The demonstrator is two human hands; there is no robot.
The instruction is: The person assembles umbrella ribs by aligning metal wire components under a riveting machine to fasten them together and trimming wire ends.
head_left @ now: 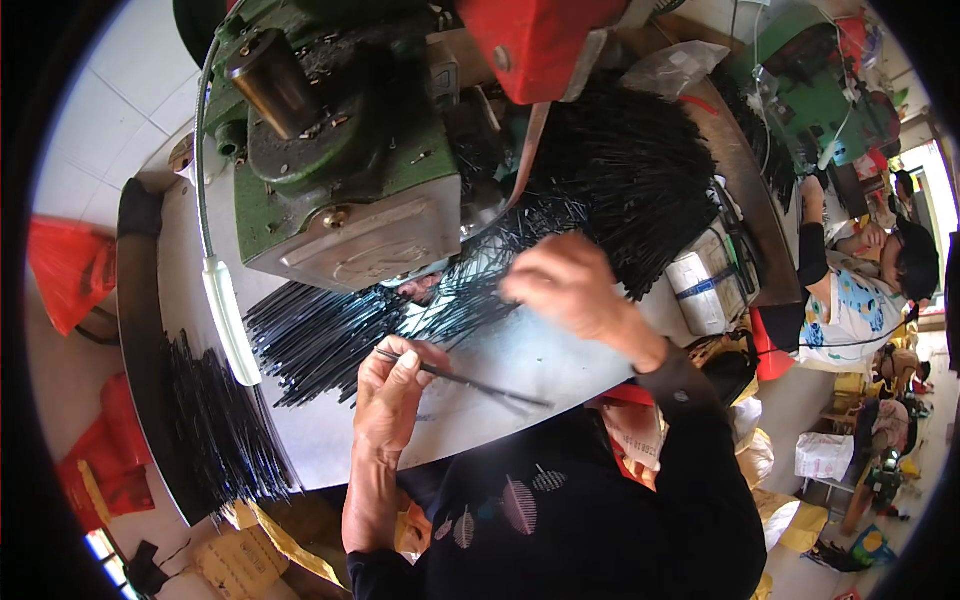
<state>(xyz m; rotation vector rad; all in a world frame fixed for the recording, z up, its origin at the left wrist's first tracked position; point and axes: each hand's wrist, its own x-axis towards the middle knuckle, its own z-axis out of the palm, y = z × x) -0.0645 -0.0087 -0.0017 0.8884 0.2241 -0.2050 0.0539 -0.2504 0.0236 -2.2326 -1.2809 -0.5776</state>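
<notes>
A white, blue-banded box [705, 285] was noted toward the right of the smooth, pale bench [560, 350], its contents indiscernible. Thin black rods [455, 377] were pinched by the left hand [392, 390] over the near edge; the right hand [570, 285] was blurred, its grip untellable, near piled rods [630, 170] and a green machine [390, 185].

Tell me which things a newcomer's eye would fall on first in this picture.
Probably the bulky green metal machine at upper left of centre, with an angular red part beside it at the top edge. Next come the heaps of thin black strips on the pale grey worktable, the largest lying right of the machine. Below, the left hand pinches slender black strips, with the blurred right hand up to its right.
</notes>
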